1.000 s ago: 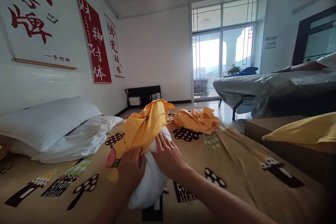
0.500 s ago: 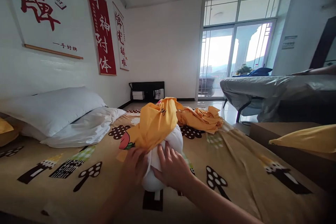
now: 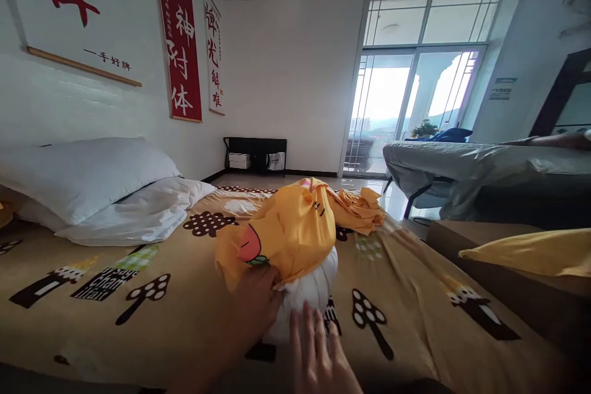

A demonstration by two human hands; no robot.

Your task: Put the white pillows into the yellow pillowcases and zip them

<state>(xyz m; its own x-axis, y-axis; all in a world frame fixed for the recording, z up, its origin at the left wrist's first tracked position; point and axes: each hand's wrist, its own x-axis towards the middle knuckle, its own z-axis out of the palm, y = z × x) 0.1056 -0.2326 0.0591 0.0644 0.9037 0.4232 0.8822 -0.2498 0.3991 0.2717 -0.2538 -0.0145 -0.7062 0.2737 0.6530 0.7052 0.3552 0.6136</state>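
In front of me on the bed, a yellow pillowcase (image 3: 300, 231) with a peach print partly covers a white pillow (image 3: 316, 286). The pillow's near end sticks out of the cloth toward me. At the near left edge of the case, my left hand (image 3: 263, 298) is closed on the cloth. My right hand (image 3: 321, 354) lies lower and to the right, its fingers stretched out at the pillow's near end; whether the fingertips touch it I cannot tell. Just beyond the case lies a second, crumpled yellow cloth (image 3: 364, 210).
A patterned tan blanket (image 3: 203, 320) spreads under everything. White pillows (image 3: 92, 175) lie at the left. On the right stand a cardboard box (image 3: 447, 231) with a yellow cushion (image 3: 530, 252) on it, and a plastic-covered table (image 3: 434, 154) with another person's arm (image 3: 563, 138) at its far right.
My right hand has moved back toward me, off the pillow's middle, with fingers straightened. The yellow pillowcase looks fuller and more spread over the pillow. The camera view has shifted slightly.
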